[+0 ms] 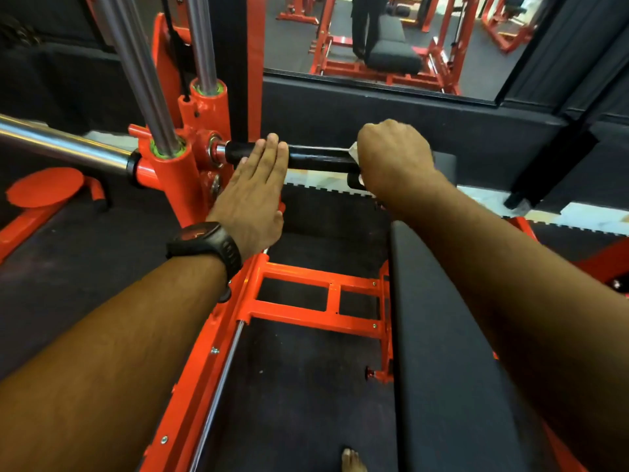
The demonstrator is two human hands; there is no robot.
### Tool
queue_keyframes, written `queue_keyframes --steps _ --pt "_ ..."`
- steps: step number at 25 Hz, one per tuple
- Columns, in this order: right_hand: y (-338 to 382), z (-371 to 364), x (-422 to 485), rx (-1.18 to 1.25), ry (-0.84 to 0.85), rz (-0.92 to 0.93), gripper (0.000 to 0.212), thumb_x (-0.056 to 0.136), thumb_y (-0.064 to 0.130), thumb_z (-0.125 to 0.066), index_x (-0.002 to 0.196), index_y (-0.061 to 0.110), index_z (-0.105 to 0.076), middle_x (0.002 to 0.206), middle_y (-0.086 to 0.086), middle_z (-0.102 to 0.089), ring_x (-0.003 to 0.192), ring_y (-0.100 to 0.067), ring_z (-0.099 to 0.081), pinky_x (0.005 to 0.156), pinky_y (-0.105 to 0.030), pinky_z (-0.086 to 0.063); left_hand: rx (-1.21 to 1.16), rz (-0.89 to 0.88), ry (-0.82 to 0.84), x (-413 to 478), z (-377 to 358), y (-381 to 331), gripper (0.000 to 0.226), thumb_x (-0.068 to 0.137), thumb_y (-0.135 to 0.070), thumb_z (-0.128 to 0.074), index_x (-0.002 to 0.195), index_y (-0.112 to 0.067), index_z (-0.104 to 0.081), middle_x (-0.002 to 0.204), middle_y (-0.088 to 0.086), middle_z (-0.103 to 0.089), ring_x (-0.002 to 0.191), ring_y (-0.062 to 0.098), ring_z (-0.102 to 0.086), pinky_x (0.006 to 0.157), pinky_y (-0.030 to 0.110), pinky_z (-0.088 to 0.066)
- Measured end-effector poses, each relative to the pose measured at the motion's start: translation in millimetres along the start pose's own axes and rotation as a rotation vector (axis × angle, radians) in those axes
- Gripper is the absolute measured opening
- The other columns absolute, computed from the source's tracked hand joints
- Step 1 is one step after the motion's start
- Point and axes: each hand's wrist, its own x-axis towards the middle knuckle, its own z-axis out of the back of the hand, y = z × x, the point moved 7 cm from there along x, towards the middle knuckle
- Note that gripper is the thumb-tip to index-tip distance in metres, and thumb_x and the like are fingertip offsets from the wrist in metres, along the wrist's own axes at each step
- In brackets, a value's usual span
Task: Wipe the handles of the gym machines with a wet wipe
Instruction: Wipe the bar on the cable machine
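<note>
Centre frame: clamping a white wet wipe [354, 152] round the black handle [320, 158] with the right hand [394, 155]; resting the flat, straight-fingered left hand [253, 195] on its frame-left end.

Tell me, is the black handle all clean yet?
Not quite. The right hand grips the wet wipe round the outer end of the black handle, so wiping is under way. The middle stretch looks shiny, maybe already wiped. The left hand lies flat on the end by the orange frame; that part seems left, as do the other machines in the mirror.
</note>
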Motion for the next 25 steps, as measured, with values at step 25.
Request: queue_keyframes --steps 25 --pt "52.2 -10.0 19.4 0.35 -0.151 0.195 0.029 0.098 0.006 -0.05 0.126 0.009 -0.06 0.118 -0.009 -0.064 0.107 -0.025 -0.061 0.089 -0.033 -0.048 -0.068 0.018 -0.088 -2.1 -12.1 -11.9 0.098 0.08 0.002 -0.047 0.157 -0.013 0.012 0.165 0.002 0.017 0.153 0.018 0.013 0.123 0.033 0.005"
